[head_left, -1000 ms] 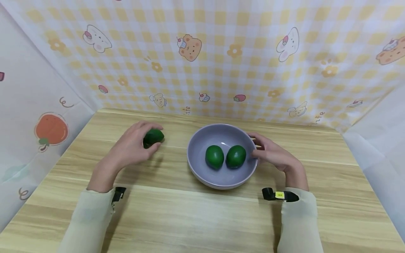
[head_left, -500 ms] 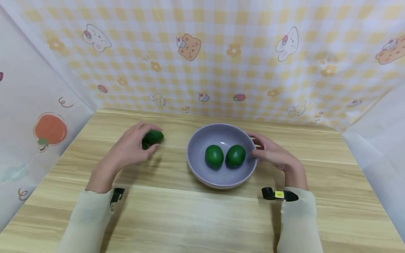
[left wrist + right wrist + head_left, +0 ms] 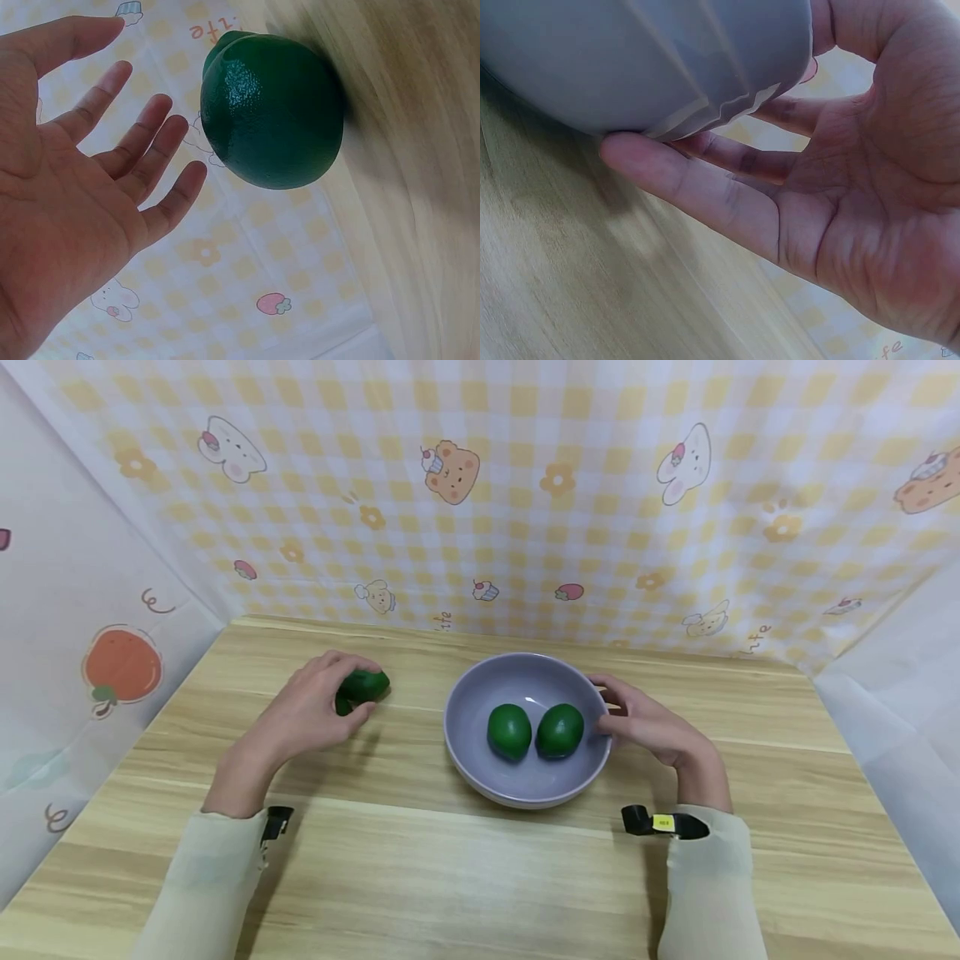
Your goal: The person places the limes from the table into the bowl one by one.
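Note:
At the left of the head view, my left hand [image 3: 311, 702] curves loosely around a green lime [image 3: 367, 685] on the table. In the left wrist view a gap shows between the spread fingers and the lime [image 3: 274, 112]. More green shows behind it; I cannot tell whether that is a second lime. My right hand [image 3: 651, 720] grips the right side of a grey-purple bowl [image 3: 480, 693], thumb over the rim and fingers against the outside, as the right wrist view shows at the bowl wall [image 3: 645, 67]. Inside the bowl, a left lime [image 3: 509, 732] and a right lime [image 3: 559, 731] lie side by side.
The bowl stands on a light wood-grain table [image 3: 450, 877]. Behind it hangs a yellow-checked cloth [image 3: 510, 527] with cartoon prints, reaching the table's back edge. White printed sheets line the left side [image 3: 67, 610] and the right side [image 3: 900, 710].
The left hand has drawn back very slightly to the left, and a little more green shows under its palm. The right hand, the bowl and the two limes in it have stayed put.

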### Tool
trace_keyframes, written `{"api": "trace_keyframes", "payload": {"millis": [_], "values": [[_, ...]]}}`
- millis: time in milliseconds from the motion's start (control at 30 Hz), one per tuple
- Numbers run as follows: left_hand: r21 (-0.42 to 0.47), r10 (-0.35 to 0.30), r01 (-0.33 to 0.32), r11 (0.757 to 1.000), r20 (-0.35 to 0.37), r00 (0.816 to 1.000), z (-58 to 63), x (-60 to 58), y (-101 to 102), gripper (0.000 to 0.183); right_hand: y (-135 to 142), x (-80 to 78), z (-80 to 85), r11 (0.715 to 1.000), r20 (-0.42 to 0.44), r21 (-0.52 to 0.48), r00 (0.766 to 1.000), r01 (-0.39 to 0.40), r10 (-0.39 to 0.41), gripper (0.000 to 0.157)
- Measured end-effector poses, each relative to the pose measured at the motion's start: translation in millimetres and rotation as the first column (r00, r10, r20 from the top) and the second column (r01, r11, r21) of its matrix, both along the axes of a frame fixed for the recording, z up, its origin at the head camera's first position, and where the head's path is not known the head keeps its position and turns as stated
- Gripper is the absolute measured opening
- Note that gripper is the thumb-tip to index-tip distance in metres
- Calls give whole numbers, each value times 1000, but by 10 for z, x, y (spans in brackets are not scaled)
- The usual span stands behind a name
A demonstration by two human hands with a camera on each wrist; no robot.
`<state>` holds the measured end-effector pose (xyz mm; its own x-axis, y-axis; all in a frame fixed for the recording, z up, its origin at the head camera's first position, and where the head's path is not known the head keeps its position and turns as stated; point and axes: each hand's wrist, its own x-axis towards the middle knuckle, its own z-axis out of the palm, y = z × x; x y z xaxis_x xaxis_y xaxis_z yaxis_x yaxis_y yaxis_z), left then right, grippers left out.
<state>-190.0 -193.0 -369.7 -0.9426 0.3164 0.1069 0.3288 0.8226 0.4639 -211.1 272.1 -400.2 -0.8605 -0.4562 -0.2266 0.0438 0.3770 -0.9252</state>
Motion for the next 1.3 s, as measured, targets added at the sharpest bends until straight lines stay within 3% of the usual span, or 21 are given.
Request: {"api": "trace_keyframes", "payload": {"millis": [1300], "values": [[-8, -2, 2, 1000, -13, 1000, -44, 61, -166, 43, 8, 12, 17, 1000, 3, 4, 1000, 3, -3, 70]]}}
